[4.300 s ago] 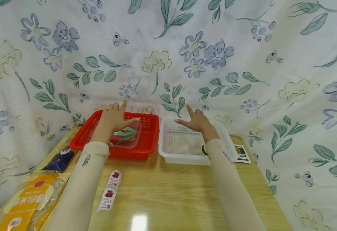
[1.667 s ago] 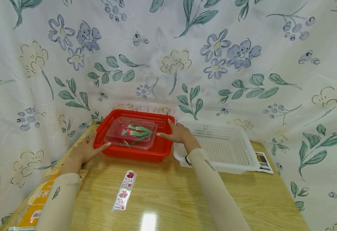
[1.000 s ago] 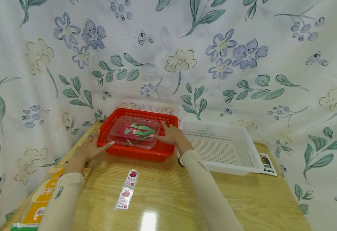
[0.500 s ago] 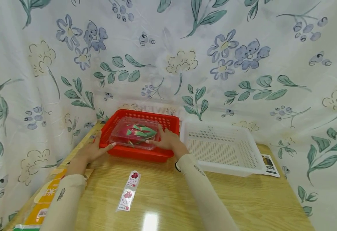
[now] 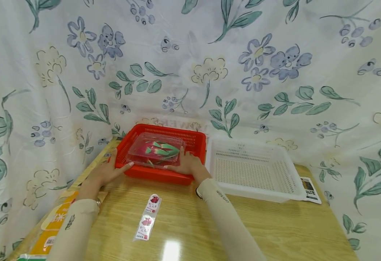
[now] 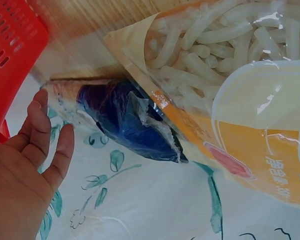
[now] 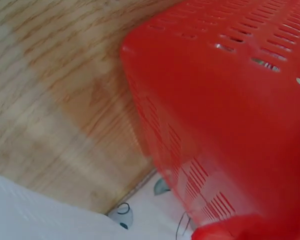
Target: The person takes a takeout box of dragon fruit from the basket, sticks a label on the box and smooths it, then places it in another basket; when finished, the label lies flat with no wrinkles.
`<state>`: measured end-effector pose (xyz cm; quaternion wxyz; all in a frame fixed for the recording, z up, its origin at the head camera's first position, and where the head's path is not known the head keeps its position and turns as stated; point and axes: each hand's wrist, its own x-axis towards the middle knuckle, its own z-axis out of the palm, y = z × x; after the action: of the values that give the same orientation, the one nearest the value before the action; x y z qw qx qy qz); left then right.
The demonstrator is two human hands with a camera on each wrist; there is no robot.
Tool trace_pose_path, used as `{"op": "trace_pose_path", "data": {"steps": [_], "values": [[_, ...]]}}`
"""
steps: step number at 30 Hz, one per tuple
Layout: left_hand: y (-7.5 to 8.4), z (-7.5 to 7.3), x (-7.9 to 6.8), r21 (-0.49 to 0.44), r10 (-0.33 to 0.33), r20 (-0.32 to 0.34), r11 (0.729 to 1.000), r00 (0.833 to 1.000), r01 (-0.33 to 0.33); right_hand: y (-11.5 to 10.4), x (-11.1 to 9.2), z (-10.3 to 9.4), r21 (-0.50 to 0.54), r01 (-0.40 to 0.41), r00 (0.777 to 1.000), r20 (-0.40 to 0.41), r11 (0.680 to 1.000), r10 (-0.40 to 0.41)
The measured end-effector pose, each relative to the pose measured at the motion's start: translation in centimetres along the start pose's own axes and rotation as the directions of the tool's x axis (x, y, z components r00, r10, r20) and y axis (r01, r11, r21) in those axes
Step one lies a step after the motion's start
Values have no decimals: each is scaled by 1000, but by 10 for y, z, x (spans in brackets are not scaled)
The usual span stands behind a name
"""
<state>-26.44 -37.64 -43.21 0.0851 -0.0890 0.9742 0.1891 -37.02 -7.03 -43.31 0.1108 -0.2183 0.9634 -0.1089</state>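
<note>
Flowered cloth (image 5: 190, 90) hangs behind; our left hand (image 5: 105, 172) and right hand (image 5: 189, 165) spread apart; box (image 5: 148, 137) seems flimsy, best held at 3 and 9 o'clock.

High head view forward-down over the yellow wood-grain table (image 5: 190, 217), left-wrist view near its left edge, right-wrist view closest (red slotted plastic basket (image 5: 154, 175) in all).

Seems a small cloth-hung corner, home or shop unclear: flowered cloth (image 5: 210, 90) behind the red basket (image 5: 158, 175), wood-grain tabletop (image 5: 285, 232) beneath it, white basket (image 5: 246, 172) right of it, sticker strip (image 5: 148, 217) in front, packaged food (image 5: 56, 221) to its left.
</note>
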Motion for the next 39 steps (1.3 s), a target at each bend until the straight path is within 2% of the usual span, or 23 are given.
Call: {"op": "trace_pose_path", "data": {"steps": [11,18,24,30,39], "values": [[4,1,-2,-30,0,-6,1000,1000,0,-1,7,10,31,-51,999,-8,998,51],[3,4,-2,-54,16,-38,998,999,-18,-2,8,13,80,-84,996,31,993,82],[1,6,-1,-63,17,-53,998,998,-20,-3,10,14,151,-78,996,59,985,70],[-3,9,-1,-70,12,-59,997,998,-16,-4,10,19,315,-66,995,86,947,41],[-4,11,1,-95,22,-83,995,996,-30,-6,13,18,314,-57,997,72,948,36]]}}
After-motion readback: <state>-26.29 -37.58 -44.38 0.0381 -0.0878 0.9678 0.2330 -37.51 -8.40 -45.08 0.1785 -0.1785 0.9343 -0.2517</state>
